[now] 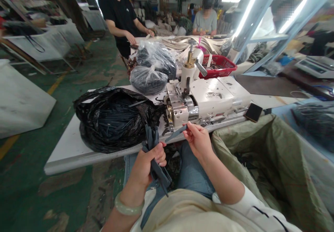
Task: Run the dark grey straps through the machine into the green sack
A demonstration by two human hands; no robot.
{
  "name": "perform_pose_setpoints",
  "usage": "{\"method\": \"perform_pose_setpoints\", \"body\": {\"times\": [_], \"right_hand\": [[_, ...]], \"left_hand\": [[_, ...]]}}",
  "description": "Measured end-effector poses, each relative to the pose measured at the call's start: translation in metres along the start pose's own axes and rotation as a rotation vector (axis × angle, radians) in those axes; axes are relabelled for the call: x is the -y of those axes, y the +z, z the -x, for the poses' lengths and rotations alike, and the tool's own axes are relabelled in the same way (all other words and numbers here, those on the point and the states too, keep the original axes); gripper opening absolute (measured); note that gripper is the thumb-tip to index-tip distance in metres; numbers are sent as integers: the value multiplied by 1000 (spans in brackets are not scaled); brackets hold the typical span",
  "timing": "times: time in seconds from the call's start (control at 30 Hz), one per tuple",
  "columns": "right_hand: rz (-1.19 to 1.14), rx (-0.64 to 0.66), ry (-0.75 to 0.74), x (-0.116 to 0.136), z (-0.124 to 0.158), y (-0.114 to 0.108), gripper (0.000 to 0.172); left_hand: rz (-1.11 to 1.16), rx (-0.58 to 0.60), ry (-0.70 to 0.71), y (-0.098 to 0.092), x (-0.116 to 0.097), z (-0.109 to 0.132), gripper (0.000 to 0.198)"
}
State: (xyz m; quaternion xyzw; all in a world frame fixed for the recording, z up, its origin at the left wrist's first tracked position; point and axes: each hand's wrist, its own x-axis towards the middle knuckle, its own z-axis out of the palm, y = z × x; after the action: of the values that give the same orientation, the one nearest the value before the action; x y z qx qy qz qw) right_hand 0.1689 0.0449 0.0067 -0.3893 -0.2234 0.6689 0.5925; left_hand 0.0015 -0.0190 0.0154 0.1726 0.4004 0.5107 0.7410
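My left hand [148,164] is closed around a bundle of dark grey strips [153,155] held upright over my lap. My right hand [197,138] pinches a single dark strip [176,133], its far end pointing toward the front of a white machine [208,98] with a brass-topped head. To the left of the machine, an open black plastic bag [112,119] full of dark strips lies on the white table [68,148].
Two clear bags of dark pieces [152,68] and a red basket [217,65] sit behind the machine. A black phone [253,112] lies at the table's right edge. An olive sack [263,155] gapes at my right. Other people work at the far table.
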Motion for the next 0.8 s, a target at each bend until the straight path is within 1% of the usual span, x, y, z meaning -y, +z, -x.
{"method": "perform_pose_setpoints", "body": {"times": [0.07,0.13,0.27,0.4,0.5,0.57,0.6,0.67,0.73,0.8], "right_hand": [[28,37,-1,-5,4,-2,27],[72,110,-33,-9,7,-6,24],[192,259,-185,-10,13,-15,15],[275,326,-309,-8,16,-21,12],[311,349,-353,-6,18,-24,10],[338,368,-358,-5,20,-26,12],[352,384,-355,-5,21,-27,13],[370,441,-324,-4,22,-29,12],[356,510,-255,-4,23,-33,10],[318,576,-173,-3,22,-38,30]], "left_hand": [[1,-7,-12,4,0,0,30],[2,-28,-41,6,-1,0,30],[4,-51,-74,3,-2,1,28],[-9,-41,-79,1,-1,-1,27],[-27,-35,-112,1,0,-1,28],[-24,-13,-116,2,0,0,30],[-20,-3,-96,2,0,1,32],[-30,-3,-19,3,-2,4,33],[-72,-26,72,3,-6,7,27],[-128,-53,139,3,-10,10,22]]}}
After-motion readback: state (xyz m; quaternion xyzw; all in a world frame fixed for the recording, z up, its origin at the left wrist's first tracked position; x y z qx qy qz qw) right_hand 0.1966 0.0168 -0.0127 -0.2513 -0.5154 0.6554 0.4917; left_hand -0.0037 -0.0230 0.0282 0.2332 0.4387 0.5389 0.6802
